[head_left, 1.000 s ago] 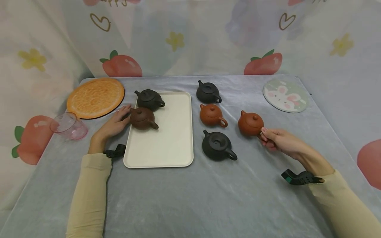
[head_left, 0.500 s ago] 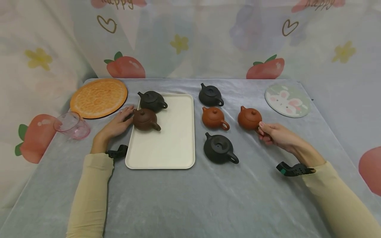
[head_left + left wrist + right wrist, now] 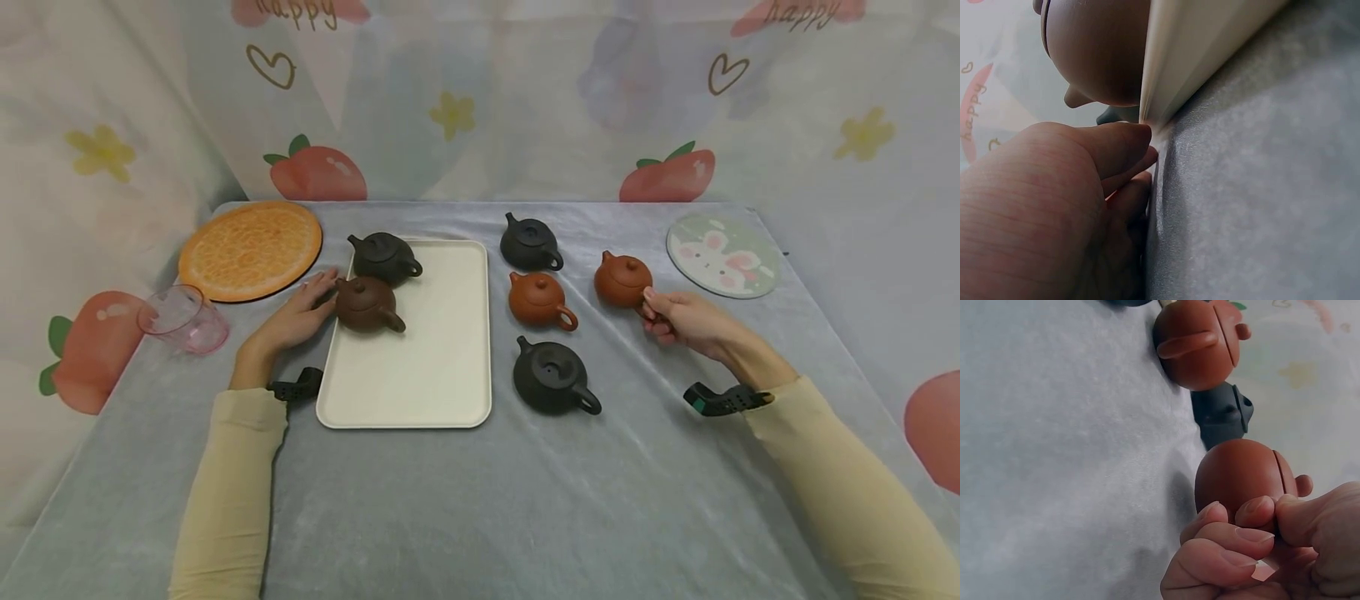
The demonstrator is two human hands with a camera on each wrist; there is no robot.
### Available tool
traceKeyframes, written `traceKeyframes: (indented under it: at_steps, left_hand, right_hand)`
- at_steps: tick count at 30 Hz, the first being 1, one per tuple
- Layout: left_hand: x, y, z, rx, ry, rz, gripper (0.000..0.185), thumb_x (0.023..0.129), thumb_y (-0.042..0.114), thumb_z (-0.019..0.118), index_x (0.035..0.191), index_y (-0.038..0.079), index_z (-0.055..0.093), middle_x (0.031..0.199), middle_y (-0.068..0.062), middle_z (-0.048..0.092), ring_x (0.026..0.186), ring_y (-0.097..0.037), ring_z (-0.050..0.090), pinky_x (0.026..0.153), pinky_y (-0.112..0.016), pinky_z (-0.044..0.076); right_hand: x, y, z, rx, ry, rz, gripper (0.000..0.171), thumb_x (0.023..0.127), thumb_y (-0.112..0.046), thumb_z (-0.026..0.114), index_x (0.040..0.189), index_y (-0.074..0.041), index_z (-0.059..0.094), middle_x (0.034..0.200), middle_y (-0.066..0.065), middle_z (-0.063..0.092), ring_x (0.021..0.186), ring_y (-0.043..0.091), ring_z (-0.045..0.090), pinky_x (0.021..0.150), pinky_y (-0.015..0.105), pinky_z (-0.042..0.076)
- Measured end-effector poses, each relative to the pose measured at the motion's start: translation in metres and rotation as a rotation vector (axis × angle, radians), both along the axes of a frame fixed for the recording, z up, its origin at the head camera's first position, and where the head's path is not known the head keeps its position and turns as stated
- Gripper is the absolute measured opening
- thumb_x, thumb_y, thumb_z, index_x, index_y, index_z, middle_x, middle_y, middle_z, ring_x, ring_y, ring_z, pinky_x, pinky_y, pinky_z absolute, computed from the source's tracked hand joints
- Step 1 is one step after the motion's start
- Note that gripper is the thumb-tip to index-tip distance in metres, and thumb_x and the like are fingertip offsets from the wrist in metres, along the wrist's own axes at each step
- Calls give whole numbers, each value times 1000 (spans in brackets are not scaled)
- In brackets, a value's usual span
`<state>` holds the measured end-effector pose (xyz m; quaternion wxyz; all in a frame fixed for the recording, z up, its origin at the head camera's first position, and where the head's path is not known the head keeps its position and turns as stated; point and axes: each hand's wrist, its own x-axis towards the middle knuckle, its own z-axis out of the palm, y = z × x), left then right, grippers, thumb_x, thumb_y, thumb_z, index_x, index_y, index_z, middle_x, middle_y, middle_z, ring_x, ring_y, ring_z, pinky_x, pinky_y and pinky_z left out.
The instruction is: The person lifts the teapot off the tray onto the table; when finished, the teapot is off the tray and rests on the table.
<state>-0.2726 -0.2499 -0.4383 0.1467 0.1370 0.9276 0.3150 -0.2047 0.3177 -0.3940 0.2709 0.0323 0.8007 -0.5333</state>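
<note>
My right hand [image 3: 690,323] pinches the handle of an orange-brown teapot [image 3: 622,281] between thumb and fingers. In the right wrist view that teapot [image 3: 1241,475] hangs a little off the cloth, its shadow apart from it. My left hand [image 3: 296,315] lies beside the cream tray [image 3: 408,392]; the left wrist view has its thumb and fingertips at the tray's rim [image 3: 1169,69]. On the tray, a dark brown teapot [image 3: 365,304] and a black teapot [image 3: 384,257] stand close together at the left side. The handle in my right hand is covered by the fingers.
Right of the tray stand a black teapot [image 3: 530,243], an orange-brown teapot [image 3: 537,298] and a larger black teapot [image 3: 553,377]. A tilted pink glass [image 3: 187,321] and an orange round mat [image 3: 251,250] are at left. A rabbit-printed round mat [image 3: 722,257] lies at back right.
My right hand has carried the orange-brown teapot slightly left and towards the back of the table. The left hand stays beside the tray. The head view has shifted a little.
</note>
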Motion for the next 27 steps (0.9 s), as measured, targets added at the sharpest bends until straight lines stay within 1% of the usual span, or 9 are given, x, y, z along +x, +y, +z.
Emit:
traceKeyframes:
  at_steps: [4, 11, 19, 27]
  left_hand:
    - [1, 0, 0, 2, 0, 3, 58, 106, 28, 36, 154, -1, 19, 164, -14, 6, 151, -34, -4, 122, -51, -3]
    - [1, 0, 1, 3, 12, 2, 57, 106, 25, 37, 154, -1, 21, 164, -15, 8, 151, -35, -3, 122, -52, -2]
    - [2, -1, 0, 6, 14, -8, 55, 106, 23, 36, 154, -1, 22, 164, -15, 7, 151, -34, -3, 123, -49, -3]
    - [2, -1, 0, 5, 25, -5, 56, 106, 23, 37, 154, -2, 22, 164, -16, 8, 151, -35, -2, 123, -49, -3]
  right_hand:
    - [-8, -2, 0, 6, -3, 9, 46, 106, -45, 26, 88, -4, 40, 86, 4, 42, 64, 8, 34, 58, 24, 32]
    - [-25, -3, -1, 39, -26, -16, 46, 105, -46, 27, 91, -5, 41, 88, 4, 43, 67, 9, 37, 60, 25, 35]
    - [-42, -4, -2, -13, -32, -29, 44, 105, -45, 27, 90, -5, 41, 88, 4, 43, 68, 8, 37, 61, 24, 33]
    - [-56, -9, -4, 4, -23, -58, 43, 107, -41, 25, 88, -6, 41, 85, 4, 44, 68, 9, 38, 61, 24, 34]
